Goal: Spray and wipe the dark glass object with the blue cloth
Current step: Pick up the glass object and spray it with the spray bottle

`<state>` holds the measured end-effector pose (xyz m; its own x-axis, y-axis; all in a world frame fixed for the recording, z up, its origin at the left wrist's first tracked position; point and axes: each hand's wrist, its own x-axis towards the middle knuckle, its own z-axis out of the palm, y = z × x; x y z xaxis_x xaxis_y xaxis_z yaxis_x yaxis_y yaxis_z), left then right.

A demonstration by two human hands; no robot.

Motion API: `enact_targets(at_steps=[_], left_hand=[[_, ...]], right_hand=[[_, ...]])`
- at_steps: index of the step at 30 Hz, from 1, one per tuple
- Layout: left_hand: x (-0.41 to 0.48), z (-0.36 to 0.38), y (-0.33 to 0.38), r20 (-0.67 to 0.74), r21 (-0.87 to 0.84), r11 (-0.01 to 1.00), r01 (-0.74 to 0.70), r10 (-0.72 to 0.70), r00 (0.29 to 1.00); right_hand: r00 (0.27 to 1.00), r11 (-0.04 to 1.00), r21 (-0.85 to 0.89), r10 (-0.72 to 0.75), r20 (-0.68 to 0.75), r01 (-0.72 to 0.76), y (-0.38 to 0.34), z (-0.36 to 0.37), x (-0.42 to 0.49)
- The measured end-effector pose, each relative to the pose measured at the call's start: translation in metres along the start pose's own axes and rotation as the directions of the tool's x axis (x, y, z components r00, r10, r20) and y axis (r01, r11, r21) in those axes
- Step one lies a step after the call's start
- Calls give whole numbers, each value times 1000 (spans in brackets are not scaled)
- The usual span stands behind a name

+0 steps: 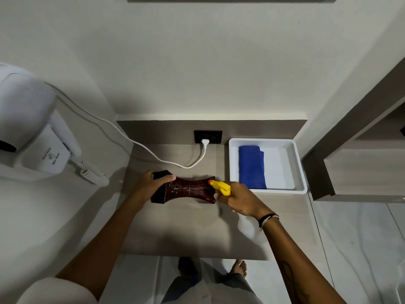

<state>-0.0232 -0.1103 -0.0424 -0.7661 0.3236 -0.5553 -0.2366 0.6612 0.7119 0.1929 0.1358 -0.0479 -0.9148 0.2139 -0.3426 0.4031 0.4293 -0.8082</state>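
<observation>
On the counter (pixel 175 227), the left hand (pixel 146 187) grips the dark glass object (pixel 188 189) lying on its side, while the right hand (pixel 241 199) clutches a yellow spray bottle (pixel 221 187) aimed at it, the blue cloth (pixel 251 166) folded in the white tray (pixel 300 167) nearby.

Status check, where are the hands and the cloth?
Left hand grips dark glass object. Right hand aims spray bottle at it. Blue cloth folded in white tray.

Dark glass object (pixel 188 190): deep red-brown, near-black ends, faint pale scratch marks. Spray nozzle (pixel 221 187): yellow, orange tip. Cloth (pixel 251 166): solid royal blue. Tray (pixel 299 163): plain white. Counter (pixel 186 231): grey-taupe, faint woodgrain. Hair dryer (pixel 32 128): white, dark lettering. Cord (pixel 153 153): white. Socket plate (pixel 208 137): black. Wristbands (pixel 268 219): black and white.
</observation>
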Motion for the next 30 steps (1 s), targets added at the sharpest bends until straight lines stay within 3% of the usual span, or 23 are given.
enact_targets(at_steps=[4,9,15,26,30], left_hand=[[-1,4,0,13,-66,998,14,-13,1000],[-2,3,1,97,-119,990,-73,85,992],[-4,7,2,130,-152,983,-106,126,983],[-9,3,5,206,-116,980,-164,186,961],[-9,-7,-5,325,113,935,-335,284,902]], right_hand=[[1000,999,40,-18,13,18,-4,0,-1],[990,992,66,-109,87,104,-23,11,5],[983,988,-31,-147,107,151,-49,24,20],[997,952,-298,76,4,-71,-8,8,17],[987,943,-293,152,-50,-160,7,2,17]])
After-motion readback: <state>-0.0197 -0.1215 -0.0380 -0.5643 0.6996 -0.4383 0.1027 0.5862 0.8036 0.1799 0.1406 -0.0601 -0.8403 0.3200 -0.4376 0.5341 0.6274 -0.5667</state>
